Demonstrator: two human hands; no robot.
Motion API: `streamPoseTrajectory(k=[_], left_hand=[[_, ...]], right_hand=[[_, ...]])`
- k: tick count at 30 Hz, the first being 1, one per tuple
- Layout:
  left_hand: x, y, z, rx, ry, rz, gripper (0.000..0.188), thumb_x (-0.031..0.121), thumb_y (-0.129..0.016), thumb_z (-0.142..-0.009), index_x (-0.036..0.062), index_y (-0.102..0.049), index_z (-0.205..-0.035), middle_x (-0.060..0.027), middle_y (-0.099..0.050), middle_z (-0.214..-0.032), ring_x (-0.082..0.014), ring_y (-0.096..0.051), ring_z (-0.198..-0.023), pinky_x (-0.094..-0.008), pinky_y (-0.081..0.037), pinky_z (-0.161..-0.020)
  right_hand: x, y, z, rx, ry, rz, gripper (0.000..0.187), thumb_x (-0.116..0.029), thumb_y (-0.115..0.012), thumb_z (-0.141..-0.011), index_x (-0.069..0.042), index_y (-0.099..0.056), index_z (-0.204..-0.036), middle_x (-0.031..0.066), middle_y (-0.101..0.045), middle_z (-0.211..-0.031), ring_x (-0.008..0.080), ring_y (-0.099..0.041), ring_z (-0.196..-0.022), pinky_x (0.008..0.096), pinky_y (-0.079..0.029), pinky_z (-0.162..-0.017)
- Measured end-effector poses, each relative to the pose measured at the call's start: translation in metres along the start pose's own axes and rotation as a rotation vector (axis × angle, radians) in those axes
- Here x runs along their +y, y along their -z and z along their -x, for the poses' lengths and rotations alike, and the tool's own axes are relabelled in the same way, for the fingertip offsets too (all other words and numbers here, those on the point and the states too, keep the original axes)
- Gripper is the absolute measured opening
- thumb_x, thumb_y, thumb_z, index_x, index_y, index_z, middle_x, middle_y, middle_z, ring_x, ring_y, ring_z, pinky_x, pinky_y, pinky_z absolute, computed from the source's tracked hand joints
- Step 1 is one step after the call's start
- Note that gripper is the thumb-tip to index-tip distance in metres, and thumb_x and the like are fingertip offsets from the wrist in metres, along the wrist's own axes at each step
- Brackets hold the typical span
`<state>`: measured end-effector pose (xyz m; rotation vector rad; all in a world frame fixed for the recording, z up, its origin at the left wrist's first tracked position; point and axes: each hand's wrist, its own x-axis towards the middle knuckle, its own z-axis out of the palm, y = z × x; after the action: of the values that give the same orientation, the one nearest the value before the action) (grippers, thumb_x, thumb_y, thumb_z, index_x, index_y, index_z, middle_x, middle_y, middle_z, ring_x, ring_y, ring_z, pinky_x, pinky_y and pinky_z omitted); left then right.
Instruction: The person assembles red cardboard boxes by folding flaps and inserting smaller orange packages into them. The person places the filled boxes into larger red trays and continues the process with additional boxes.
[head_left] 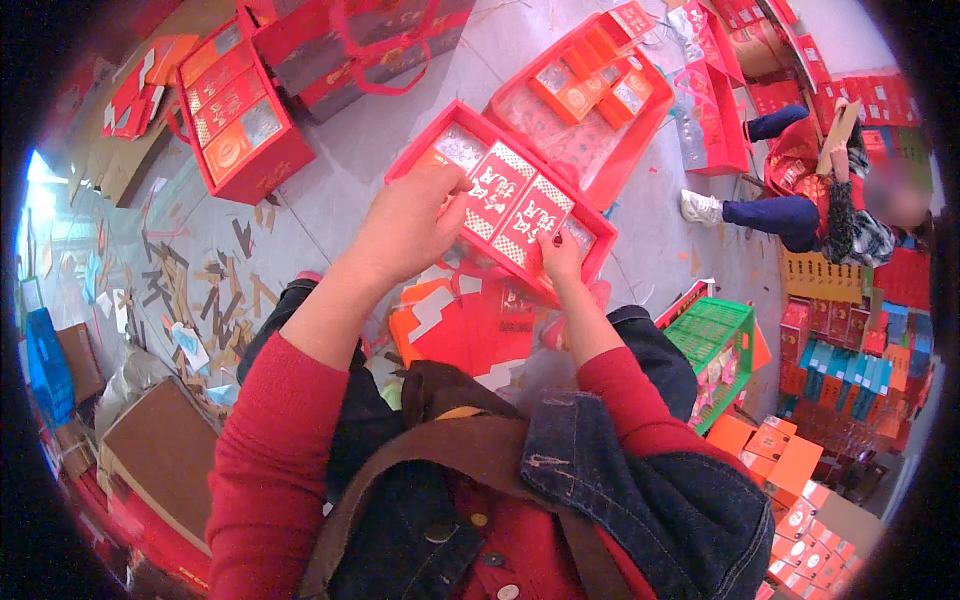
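A red gift box (420, 152) sits open before me, tilted to the right, above my knees. Inside it are two small red boxes side by side, with white characters and checkered ends: a left small box (498, 188) and a right small box (540, 212). Clear plastic-topped packs (458, 147) show at the gift box's ends. My left hand (415, 215) is closed, its bent fingers and thumb at the left small box's edge. At the near edge of the right small box, my right hand (562, 258) is closed with its fingertips on it.
Beyond lies a red tray (590, 150) holding orange boxes. A filled red box (262, 150) stands at left beside large red bags (350, 60). Cardboard scraps (215, 300) litter the left floor. At right are a green crate (710, 330), stacked boxes and a seated person (800, 180).
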<state>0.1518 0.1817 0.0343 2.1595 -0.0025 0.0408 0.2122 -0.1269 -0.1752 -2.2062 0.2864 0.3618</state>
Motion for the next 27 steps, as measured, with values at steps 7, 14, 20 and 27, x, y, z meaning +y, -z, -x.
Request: streamPoseTrajectory(k=[7, 14, 20, 27], left_hand=[[-0.009, -0.021, -0.021, -0.07, 0.042, -0.097, 0.02, 0.015, -0.057, -0.083, 0.0004, -0.059, -0.097, -0.0175, -0.063, -0.092, -0.0337, -0.061, -0.088, -0.0394, -0.048, -0.076], [-0.004, 0.001, -0.024, -0.28, 0.06, -0.108, 0.028, 0.011, -0.062, -0.079, 0.0033, -0.058, -0.105, -0.0172, -0.06, -0.104, -0.035, -0.057, -0.097, -0.0412, -0.046, -0.085], [-0.027, 0.019, -0.02, -0.174, 0.349, -0.231, 0.03, 0.003, -0.062, -0.074, 0.0015, -0.058, -0.104, -0.0183, -0.06, -0.105, -0.0358, -0.057, -0.098, -0.0401, -0.046, -0.086], [-0.036, 0.013, -0.032, -0.24, 0.377, -0.217, 0.035, 0.001, -0.064, -0.07, 0.0016, -0.058, -0.104, -0.0165, -0.06, -0.108, -0.0339, -0.058, -0.097, -0.0385, -0.047, -0.083]], right_hand=[[-0.08, 0.067, -0.076, 0.284, 0.212, 0.225, 0.035, -0.034, -0.067, -0.076, 0.001, -0.066, -0.083, 0.0181, -0.064, -0.093, 0.0321, -0.062, -0.086, 0.0389, -0.048, -0.076], [-0.101, 0.071, -0.289, 0.155, 0.41, 0.518, 0.062, -0.042, -0.077, -0.064, 0.002, -0.06, -0.106, 0.0187, -0.062, -0.104, 0.029, -0.06, -0.097, 0.0378, -0.049, -0.082], [-0.094, 0.016, -0.39, -0.026, 0.36, 0.75, 0.09, -0.042, -0.083, -0.054, 0.0, -0.046, -0.125, 0.0217, -0.049, -0.125, 0.0328, -0.049, -0.116, 0.0374, -0.041, -0.097], [-0.092, -0.012, -0.402, -0.074, 0.182, 0.937, 0.107, -0.056, -0.081, -0.049, -0.004, -0.038, -0.132, 0.0152, -0.033, -0.141, 0.0332, -0.034, -0.129, 0.0558, -0.032, -0.1]])
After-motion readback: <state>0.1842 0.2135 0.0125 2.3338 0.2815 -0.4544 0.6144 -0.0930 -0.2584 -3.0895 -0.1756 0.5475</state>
